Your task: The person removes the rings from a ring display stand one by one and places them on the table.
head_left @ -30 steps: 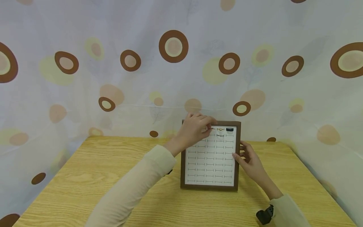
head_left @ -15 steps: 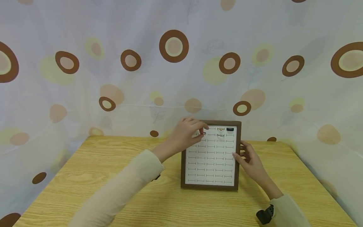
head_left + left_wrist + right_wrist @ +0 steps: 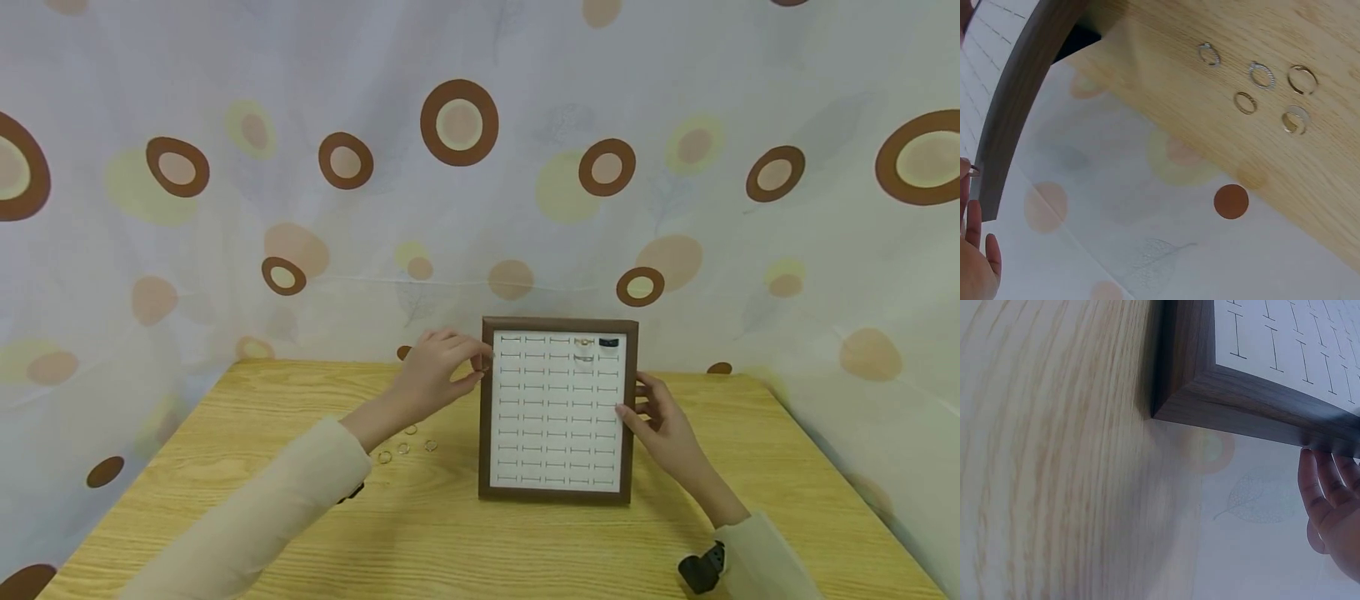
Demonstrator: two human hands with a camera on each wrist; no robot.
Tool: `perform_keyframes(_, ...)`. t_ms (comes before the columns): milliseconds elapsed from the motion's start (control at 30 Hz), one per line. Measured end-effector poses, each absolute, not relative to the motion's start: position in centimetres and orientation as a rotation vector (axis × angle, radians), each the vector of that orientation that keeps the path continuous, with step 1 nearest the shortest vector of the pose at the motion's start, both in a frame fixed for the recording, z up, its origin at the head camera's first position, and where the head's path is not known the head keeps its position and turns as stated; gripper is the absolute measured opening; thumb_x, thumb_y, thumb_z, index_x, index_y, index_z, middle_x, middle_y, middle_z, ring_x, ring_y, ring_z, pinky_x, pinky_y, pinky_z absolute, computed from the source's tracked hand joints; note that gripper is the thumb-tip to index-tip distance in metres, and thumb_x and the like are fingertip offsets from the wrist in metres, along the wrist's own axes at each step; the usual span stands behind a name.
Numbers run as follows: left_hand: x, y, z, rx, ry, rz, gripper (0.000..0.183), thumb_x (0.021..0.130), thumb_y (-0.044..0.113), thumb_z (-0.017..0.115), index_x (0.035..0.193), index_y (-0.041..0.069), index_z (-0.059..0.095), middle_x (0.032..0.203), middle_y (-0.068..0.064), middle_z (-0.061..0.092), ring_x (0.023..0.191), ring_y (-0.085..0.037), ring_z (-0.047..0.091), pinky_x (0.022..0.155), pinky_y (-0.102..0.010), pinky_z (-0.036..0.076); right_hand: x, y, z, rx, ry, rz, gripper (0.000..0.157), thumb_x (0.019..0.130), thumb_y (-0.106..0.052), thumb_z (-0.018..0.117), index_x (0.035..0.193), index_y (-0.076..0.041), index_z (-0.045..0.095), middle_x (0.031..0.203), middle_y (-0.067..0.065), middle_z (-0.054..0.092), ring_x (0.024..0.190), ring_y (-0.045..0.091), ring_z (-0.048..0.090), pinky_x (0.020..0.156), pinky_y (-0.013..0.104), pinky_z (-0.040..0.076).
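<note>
A ring display frame [image 3: 558,417] with a brown border and a white slotted panel stands upright on the table. A black ring [image 3: 608,342], a gold ring [image 3: 583,342] and a silver ring [image 3: 582,358] sit in its upper right slots. My left hand [image 3: 438,375] is at the frame's upper left edge, pinching a small ring [image 3: 974,170] between thumb and fingertips. My right hand [image 3: 663,429] holds the frame's right side, thumb on the front border; its fingers [image 3: 1322,481] touch the side in the right wrist view.
Several loose rings, among them a silver ring [image 3: 1262,75] and an open gold ring [image 3: 1302,80], lie on the wooden table [image 3: 315,400] left of the frame. A patterned curtain [image 3: 480,217] hangs behind the table.
My left hand has moved left and slightly down from the top row, carrying a ring that was at the third slot. Loose rings on the table have come into view. The right hand stays put.
</note>
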State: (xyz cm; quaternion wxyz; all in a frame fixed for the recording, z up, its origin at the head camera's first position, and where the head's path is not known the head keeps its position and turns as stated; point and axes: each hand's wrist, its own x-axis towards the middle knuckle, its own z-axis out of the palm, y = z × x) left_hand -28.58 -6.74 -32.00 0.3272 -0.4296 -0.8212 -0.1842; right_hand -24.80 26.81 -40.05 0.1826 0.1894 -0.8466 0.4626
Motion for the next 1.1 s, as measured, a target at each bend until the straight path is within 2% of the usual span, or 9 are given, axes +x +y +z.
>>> perform_keyframes(267,-29.0,-10.2,-34.1,-1.041,-2.213,-0.457,0.025,0.075,0.008,0.071,0.098,0.015,0.064,0.083,0.007,0.067,0.083,-0.013,0.055,0.080,-0.036,0.043,-24.7,26.7,-40.0,0.533,-2.382,1.320,0.053,0.091,-0.011,0.055,0.138,-0.006,0.032,0.113,0.014,0.053,0.091,0.005,0.056,0.070,0.018,0.049)
perform_keyframes(433,-29.1,-12.7,-36.2,-0.981,-2.333,-0.427,0.026,0.077,0.011,0.071,0.100,0.016,0.062,0.082,0.007,0.066,0.084,-0.015,0.055,0.077,-0.038,0.041,-24.6,26.7,-39.9,0.532,-2.378,1.314,0.053,0.091,-0.012,0.055,0.138,-0.006,0.032,0.113,0.014,0.053,0.092,0.008,0.055,0.072,0.016,0.049)
perform_keyframes(667,-28.9,-16.0,-39.7,-0.844,-2.509,-0.375,0.028,0.077,0.013,0.072,0.103,0.016,0.062,0.079,0.010,0.063,0.080,-0.014,0.053,0.079,-0.039,0.043,-24.7,26.7,-40.0,0.531,-2.378,1.316,0.053,0.090,-0.012,0.055,0.138,-0.006,0.032,0.114,0.014,0.053,0.092,0.009,0.056,0.072,0.016,0.049)
perform_keyframes(967,-28.4,-18.4,-42.5,-0.741,-2.588,-0.378,0.030,0.073,0.012,0.075,0.101,0.013,0.064,0.074,0.011,0.061,0.075,-0.014,0.052,0.072,-0.039,0.043,-24.7,26.8,-40.0,0.539,-2.365,1.327,0.054,0.090,-0.011,0.056,0.138,-0.006,0.032,0.112,0.013,0.054,0.092,0.011,0.057,0.072,0.017,0.049)
perform_keyframes(1100,-28.3,-19.1,-43.3,-0.712,-2.637,-0.387,0.029,0.072,0.012,0.075,0.100,0.013,0.064,0.072,0.011,0.061,0.074,-0.013,0.052,0.074,-0.040,0.043,-24.6,26.8,-40.0,0.538,-2.371,1.330,0.053,0.090,-0.012,0.055,0.138,-0.007,0.031,0.113,0.013,0.053,0.093,0.010,0.057,0.072,0.017,0.049)
